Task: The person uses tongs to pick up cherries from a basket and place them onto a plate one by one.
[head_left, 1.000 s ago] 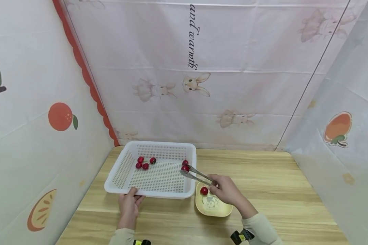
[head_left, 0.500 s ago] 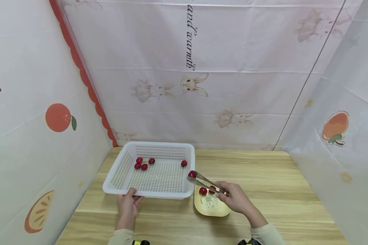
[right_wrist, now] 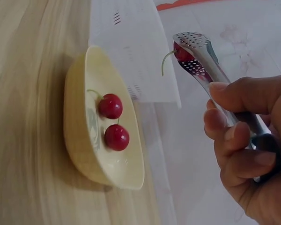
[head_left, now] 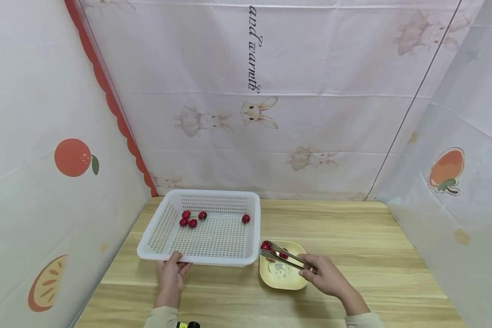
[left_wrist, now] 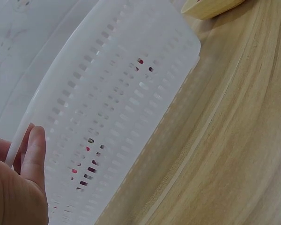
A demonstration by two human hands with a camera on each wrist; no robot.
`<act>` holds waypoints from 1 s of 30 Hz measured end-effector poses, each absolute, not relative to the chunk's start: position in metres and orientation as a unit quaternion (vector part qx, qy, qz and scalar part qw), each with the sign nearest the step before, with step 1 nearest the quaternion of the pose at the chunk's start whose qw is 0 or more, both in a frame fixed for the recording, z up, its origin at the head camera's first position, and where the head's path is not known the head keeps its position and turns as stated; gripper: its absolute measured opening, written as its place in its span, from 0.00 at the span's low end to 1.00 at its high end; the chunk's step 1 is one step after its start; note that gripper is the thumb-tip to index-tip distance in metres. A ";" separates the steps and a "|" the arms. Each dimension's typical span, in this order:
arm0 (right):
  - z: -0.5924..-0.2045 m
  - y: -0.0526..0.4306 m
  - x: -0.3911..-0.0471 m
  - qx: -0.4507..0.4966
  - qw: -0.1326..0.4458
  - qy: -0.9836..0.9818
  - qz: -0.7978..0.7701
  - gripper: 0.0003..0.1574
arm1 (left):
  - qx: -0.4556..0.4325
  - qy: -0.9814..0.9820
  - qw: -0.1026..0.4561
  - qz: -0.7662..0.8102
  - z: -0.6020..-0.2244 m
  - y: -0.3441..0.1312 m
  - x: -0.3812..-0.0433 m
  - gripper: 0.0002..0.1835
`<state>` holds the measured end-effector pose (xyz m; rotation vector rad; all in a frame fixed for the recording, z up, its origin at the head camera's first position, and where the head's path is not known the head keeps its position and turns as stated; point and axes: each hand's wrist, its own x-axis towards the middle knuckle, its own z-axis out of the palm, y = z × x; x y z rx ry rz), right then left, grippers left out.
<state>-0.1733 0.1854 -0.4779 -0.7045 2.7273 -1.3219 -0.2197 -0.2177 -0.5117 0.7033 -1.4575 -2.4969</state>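
Observation:
My right hand grips metal tongs, whose perforated tips clasp a cherry with a green stem. In the head view the held cherry is over the left rear part of the yellow dish. Two cherries lie in that dish, clearest in the right wrist view: one upper cherry and one lower cherry. My left hand holds the front rim of the white perforated basket, thumb on top and fingers beneath. Inside the basket, several cherries cluster at left and a single cherry sits at right.
Basket and dish stand side by side on a wood-grain table, the dish close to the basket's right front corner. Printed fabric walls enclose the table at the back and both sides.
The tongs have carried a cherry from the basket's right end, over its rim, to the dish, moving right and toward me. My left hand keeps its hold on the rim.

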 end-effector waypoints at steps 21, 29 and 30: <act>-0.516 0.204 -0.170 -0.207 0.025 0.884 -0.418 0.21 | 0.235 -0.497 0.077 -0.832 -0.516 -0.219 -0.221 0.25; -0.528 0.202 -0.172 -0.212 0.023 0.892 -0.399 0.21 | 0.234 -0.494 0.073 -0.834 -0.516 -0.219 -0.220 0.23; -0.529 0.202 -0.172 -0.212 0.022 0.894 -0.395 0.21 | 0.233 -0.495 0.073 -0.834 -0.516 -0.219 -0.220 0.24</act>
